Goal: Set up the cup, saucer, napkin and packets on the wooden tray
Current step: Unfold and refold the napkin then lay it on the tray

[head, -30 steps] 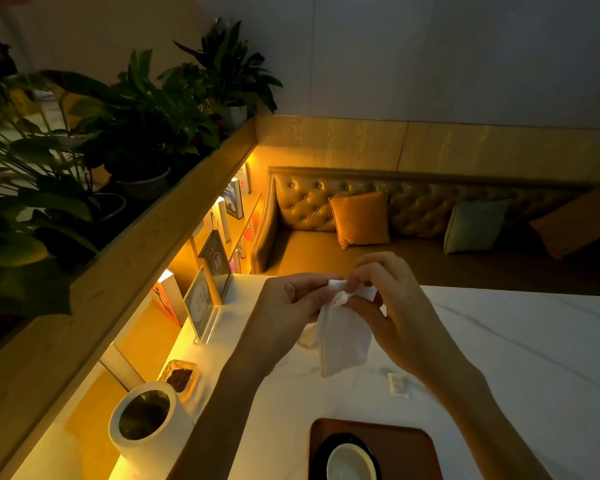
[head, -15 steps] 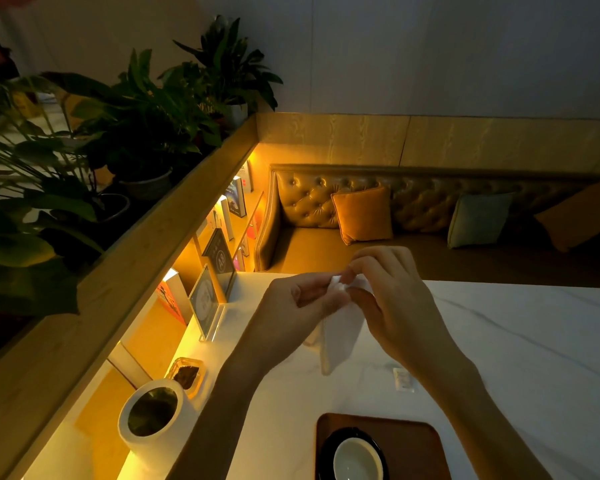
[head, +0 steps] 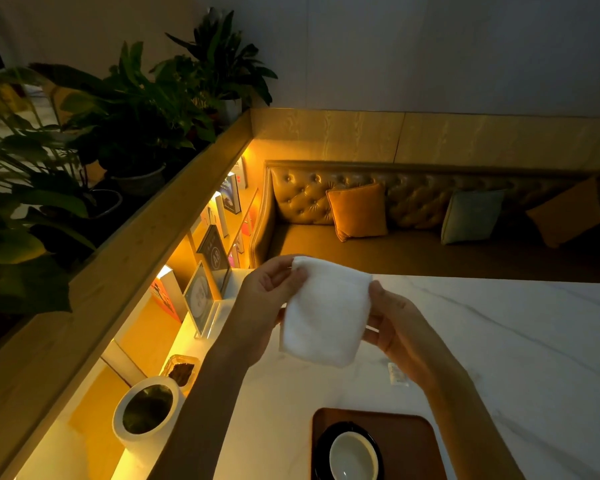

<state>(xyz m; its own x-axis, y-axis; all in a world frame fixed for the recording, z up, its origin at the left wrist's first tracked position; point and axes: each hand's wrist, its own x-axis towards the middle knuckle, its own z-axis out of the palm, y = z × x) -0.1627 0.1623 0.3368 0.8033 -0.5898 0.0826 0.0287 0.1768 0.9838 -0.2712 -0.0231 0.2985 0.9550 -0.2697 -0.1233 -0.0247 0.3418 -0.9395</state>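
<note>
Both hands, left hand (head: 267,299) and right hand (head: 397,327), hold a white napkin (head: 326,313) spread between gripping fingers above the marble bench (head: 516,341), wooden tray (head: 413,441) below.

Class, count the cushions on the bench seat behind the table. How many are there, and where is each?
3. An orange cushion leans at the left, a pale green cushion sits in the middle, and a second orange cushion rests at the right. Others may lie beyond the frame's edge.

White napkin (head: 326,313) spread in the air; white cup (head: 352,457) on black saucer (head: 321,448) on wooden tray (head: 409,441).
</note>
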